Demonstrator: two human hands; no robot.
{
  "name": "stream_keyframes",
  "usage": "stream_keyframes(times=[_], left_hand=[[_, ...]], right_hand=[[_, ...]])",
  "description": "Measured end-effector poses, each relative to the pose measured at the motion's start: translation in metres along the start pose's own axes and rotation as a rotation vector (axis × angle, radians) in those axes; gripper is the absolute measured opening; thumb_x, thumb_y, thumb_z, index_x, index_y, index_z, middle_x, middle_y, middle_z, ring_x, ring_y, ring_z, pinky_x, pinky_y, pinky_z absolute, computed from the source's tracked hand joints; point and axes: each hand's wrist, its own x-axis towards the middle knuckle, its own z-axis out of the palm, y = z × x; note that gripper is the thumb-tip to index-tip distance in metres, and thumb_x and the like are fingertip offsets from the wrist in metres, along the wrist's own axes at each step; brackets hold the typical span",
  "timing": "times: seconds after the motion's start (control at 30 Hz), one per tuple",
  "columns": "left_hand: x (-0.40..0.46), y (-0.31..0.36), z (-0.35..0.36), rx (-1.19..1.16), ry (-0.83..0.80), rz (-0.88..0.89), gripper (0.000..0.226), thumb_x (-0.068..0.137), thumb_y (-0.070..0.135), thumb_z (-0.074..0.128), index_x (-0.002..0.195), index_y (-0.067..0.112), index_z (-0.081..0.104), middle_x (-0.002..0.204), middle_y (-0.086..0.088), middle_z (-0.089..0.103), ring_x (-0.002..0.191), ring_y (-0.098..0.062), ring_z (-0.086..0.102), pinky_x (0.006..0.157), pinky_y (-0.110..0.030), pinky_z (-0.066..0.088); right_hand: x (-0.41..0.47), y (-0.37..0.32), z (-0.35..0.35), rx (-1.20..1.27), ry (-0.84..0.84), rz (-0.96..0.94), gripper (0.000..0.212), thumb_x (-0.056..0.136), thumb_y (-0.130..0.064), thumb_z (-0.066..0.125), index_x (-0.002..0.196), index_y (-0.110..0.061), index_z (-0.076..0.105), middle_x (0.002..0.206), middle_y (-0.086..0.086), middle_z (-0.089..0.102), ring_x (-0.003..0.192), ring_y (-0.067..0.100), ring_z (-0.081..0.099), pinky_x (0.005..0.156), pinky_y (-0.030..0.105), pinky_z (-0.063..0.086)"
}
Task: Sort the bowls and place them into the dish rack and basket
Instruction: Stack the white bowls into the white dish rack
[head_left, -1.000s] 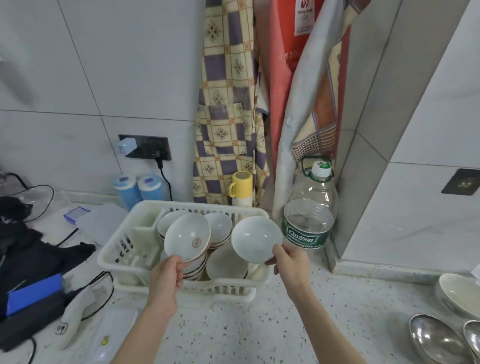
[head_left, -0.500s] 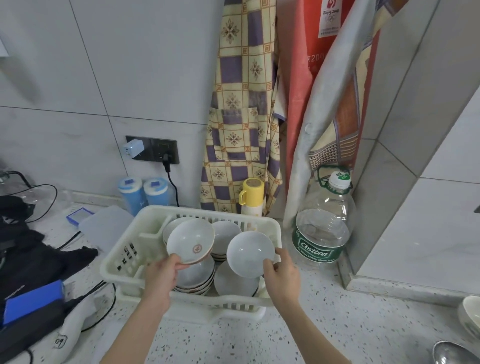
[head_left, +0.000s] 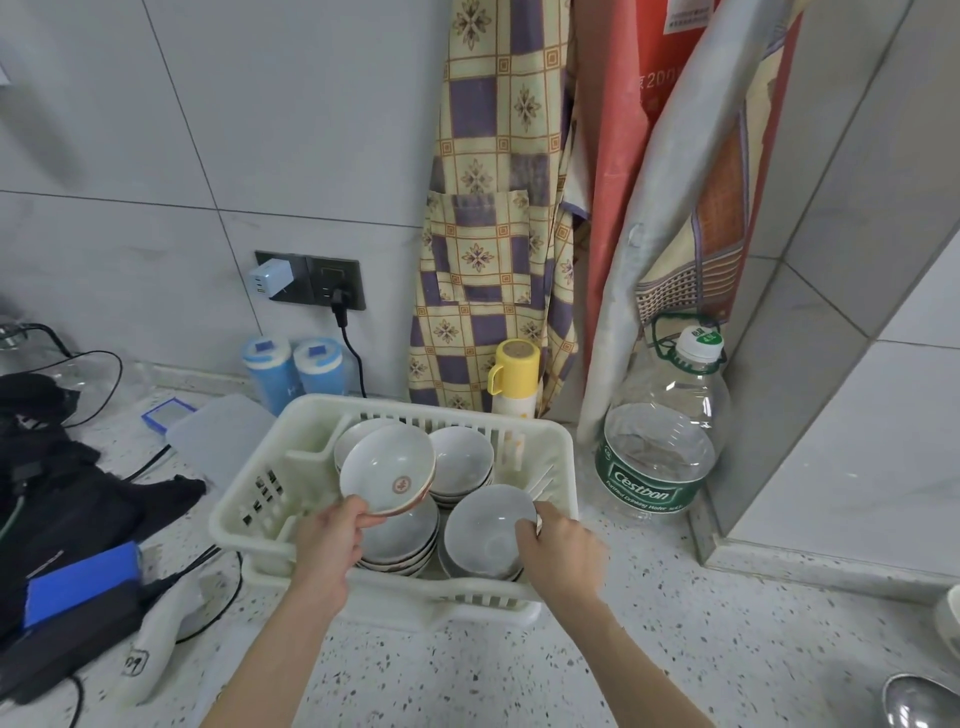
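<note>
Head view: left hand (head_left: 327, 540) pinches the red-marked bowl (head_left: 387, 475), tilted above a stack; right hand (head_left: 558, 545) grips the plain bowl (head_left: 488, 530) atop another stack. Both lie inside the white dish rack (head_left: 260, 493) on the speckled surface (head_left: 675, 623).

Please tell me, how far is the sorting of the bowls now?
Done: several stacks of bowls already sit in the white rack. In hand: the left hand holds a bowl with a red mark above a stack; the right hand grips a plain bowl low over the front right stack. Left: both bowls to set down, and one bowl at the right edge.
</note>
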Motion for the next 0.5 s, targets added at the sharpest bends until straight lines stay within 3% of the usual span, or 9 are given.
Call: stream_keyframes(times=[0.2,0.3,0.5], left_hand=[[-0.0042,0.0018,-0.0003,0.020,0.001,-0.008,0.011,0.090,0.005,0.054,0.085,0.002,0.063,0.079,-0.015,0.075,0.048,-0.010,0.022,0.032,-0.013,0.023],[-0.0063,0.0019,0.0002,0.015,0.001,-0.009,0.010,0.090,0.004,0.055,0.083,0.004,0.062,0.074,-0.011,0.075,0.037,-0.005,0.022,0.031,-0.013,0.022],[-0.0050,0.0004,-0.0024,0.026,0.003,0.007,0.010,0.090,0.005,0.055,0.083,0.005,0.062,0.076,-0.012,0.076,0.036,-0.005,0.020,0.030,-0.014,0.022]], right_hand=[[-0.0013,-0.0002,0.0044,-0.086,-0.034,-0.015,0.026,0.089,-0.029,0.039,0.101,-0.023,0.061,0.054,-0.006,0.041,0.052,0.019,0.044,0.045,0.022,0.022],[-0.0007,-0.0019,0.0049,-0.117,-0.065,-0.033,0.016,0.090,-0.028,0.037,0.088,-0.021,0.051,0.057,-0.007,0.036,0.054,0.019,0.045,0.044,0.023,0.020],[-0.0023,-0.0078,0.0035,-0.149,-0.091,-0.062,0.019,0.094,-0.027,0.035,0.090,-0.020,0.051,0.065,-0.005,0.047,0.056,0.018,0.048,0.043,0.023,0.020]])
